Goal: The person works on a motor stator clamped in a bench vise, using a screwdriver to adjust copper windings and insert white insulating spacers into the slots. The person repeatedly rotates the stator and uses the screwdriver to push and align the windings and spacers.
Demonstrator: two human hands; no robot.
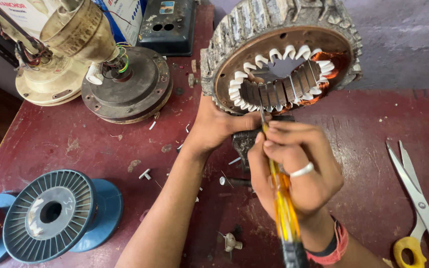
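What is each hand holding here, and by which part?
Left hand grips the motor stator by its lower outer rim; right hand holds a yellow-handled screwdriver around its handle.

Dark red bench (75, 139) w/ blue spool (58, 214), scissors (419, 203), motor housing (126, 84).

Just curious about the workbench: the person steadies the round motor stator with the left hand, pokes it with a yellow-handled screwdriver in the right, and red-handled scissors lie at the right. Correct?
Nearly. The head view shows the scissors have yellow handles, not red.
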